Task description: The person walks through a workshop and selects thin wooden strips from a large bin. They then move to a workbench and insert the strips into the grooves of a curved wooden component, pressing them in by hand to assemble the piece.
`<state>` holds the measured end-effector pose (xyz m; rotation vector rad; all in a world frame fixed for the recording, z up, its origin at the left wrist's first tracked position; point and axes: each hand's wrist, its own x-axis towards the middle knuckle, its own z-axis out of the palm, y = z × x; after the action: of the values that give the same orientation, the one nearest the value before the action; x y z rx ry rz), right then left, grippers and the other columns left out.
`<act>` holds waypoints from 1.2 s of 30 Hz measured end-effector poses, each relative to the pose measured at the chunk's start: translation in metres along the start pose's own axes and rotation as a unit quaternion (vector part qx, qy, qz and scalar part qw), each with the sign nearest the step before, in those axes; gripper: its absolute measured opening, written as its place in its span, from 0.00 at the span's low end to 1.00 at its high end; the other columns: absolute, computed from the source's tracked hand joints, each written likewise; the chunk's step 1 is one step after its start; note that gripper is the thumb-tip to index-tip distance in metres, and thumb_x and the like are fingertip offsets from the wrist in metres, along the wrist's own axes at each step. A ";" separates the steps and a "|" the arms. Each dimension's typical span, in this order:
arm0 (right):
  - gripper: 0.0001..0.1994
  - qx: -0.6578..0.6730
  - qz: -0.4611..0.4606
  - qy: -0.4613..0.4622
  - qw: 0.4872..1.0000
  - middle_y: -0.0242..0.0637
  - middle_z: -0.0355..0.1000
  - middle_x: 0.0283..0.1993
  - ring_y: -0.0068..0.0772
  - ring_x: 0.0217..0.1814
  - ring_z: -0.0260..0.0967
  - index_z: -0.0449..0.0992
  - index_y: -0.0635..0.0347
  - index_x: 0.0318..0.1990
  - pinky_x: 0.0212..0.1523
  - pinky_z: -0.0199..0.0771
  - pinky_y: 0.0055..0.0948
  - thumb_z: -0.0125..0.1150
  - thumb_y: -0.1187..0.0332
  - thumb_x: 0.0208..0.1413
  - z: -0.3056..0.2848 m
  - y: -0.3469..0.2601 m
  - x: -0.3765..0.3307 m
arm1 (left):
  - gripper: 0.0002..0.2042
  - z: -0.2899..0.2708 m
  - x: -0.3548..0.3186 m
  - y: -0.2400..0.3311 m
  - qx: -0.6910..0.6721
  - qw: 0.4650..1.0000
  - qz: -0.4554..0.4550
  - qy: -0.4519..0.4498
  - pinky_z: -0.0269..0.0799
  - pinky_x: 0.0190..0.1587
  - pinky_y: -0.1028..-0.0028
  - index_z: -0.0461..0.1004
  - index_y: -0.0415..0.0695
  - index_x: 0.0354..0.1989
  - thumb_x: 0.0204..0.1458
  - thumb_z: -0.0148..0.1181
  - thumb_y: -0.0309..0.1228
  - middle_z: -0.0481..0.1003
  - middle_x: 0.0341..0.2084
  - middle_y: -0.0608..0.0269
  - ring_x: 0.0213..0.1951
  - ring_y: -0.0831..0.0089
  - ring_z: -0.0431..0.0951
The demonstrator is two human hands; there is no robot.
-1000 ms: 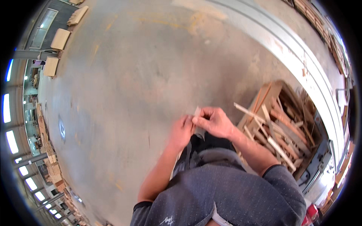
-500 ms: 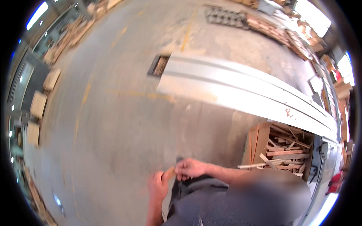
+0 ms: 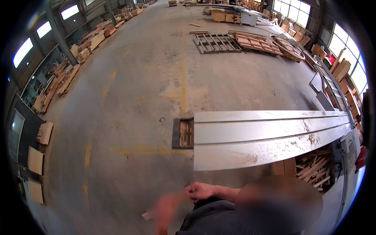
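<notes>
My left hand (image 3: 166, 210) is low in the view and smeared by motion, so its fingers do not show clearly. Just left of it is a small pale, flat piece (image 3: 146, 216); whether the hand holds it I cannot tell. My right hand (image 3: 200, 192) is closed in front of my dark clothing, fingers curled in. A small dark tip shows at its knuckles, but what lies inside the fist is hidden. Beyond the right hand stretches a long silvery metal machine table (image 3: 250, 135) with grooves along it, which neither hand touches.
Under the metal table at right, a box (image 3: 285, 167) holds wood offcuts (image 3: 315, 168). A dark-framed opening (image 3: 183, 133) adjoins the table's left end. Slatted pallets (image 3: 219, 42) lie farther off. Stacked boards (image 3: 35, 159) stand along the left. Yellow lines mark the concrete floor (image 3: 137, 98).
My hands were together and have parted, the left moving down in a blur. The view has tilted up and turned, so the metal table now lies nearly level across it.
</notes>
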<state>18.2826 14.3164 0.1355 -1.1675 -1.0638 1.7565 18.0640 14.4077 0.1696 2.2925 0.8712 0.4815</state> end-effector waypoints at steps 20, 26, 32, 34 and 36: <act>0.12 -0.083 -0.027 0.118 0.989 0.32 0.74 0.26 0.22 0.28 0.68 0.76 0.62 0.32 0.32 0.68 0.28 0.56 0.62 0.62 -0.194 -0.208 0.413 | 0.10 -0.190 0.453 -0.219 0.004 0.986 0.043 -0.158 0.71 0.32 0.59 0.76 0.41 0.31 0.55 0.63 0.36 0.77 0.26 0.51 0.30 0.48 0.77; 0.13 -0.013 -0.004 0.149 0.989 0.29 0.71 0.24 0.21 0.28 0.65 0.75 0.62 0.32 0.33 0.67 0.26 0.54 0.63 0.64 -0.305 -0.238 0.474 | 0.10 -0.181 0.621 -0.254 -0.045 0.960 0.101 -0.257 0.72 0.33 0.59 0.76 0.42 0.31 0.55 0.63 0.36 0.76 0.26 0.54 0.31 0.51 0.77; 0.13 0.030 -0.004 0.178 0.984 0.30 0.72 0.24 0.21 0.29 0.67 0.75 0.63 0.32 0.33 0.69 0.27 0.53 0.63 0.64 -0.465 -0.262 0.545 | 0.12 -0.128 0.797 -0.281 -0.036 0.953 0.130 -0.272 0.73 0.35 0.60 0.77 0.42 0.35 0.53 0.65 0.39 0.77 0.29 0.55 0.33 0.53 0.77; 0.13 0.000 -0.008 0.186 0.983 0.30 0.72 0.25 0.21 0.29 0.68 0.76 0.63 0.32 0.33 0.69 0.27 0.53 0.63 0.64 -0.526 -0.292 0.565 | 0.14 -0.129 0.863 -0.266 -0.011 0.953 0.120 -0.279 0.73 0.36 0.60 0.76 0.43 0.38 0.51 0.66 0.40 0.77 0.31 0.55 0.34 0.52 0.77; 0.13 -0.025 -0.028 0.182 0.983 0.30 0.73 0.25 0.22 0.29 0.69 0.76 0.62 0.32 0.33 0.70 0.27 0.53 0.64 0.63 -0.586 -0.339 0.587 | 0.16 -0.148 0.935 -0.233 0.048 0.943 0.184 -0.272 0.73 0.38 0.58 0.75 0.43 0.42 0.50 0.67 0.40 0.76 0.32 0.53 0.35 0.51 0.77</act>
<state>18.7123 15.1023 0.1264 -1.4109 -0.9121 1.4096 18.5463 15.2531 0.2242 2.4981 0.1963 -0.0582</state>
